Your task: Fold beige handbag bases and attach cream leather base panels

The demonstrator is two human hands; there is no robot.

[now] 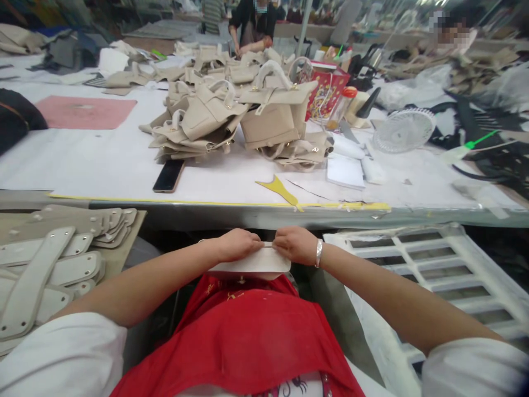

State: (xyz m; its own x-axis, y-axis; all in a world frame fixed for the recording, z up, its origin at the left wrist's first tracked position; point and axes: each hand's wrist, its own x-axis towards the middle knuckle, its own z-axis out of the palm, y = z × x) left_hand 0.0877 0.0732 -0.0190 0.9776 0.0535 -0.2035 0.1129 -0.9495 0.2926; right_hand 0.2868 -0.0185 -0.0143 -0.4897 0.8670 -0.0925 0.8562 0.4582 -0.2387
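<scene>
The pale piece (252, 261) sits at lower centre, above the red apron (256, 331); left hand (239, 244) and right hand (294, 245) pinch its upper edge. Best keep that edge level, grips even, below the worktop (215, 190).

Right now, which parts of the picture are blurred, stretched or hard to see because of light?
Head view: the far background is blurred, the frame's sides look stretched, the white tabletop is pale with soft shadows, and the space beneath its front edge is too dark to read.
</scene>
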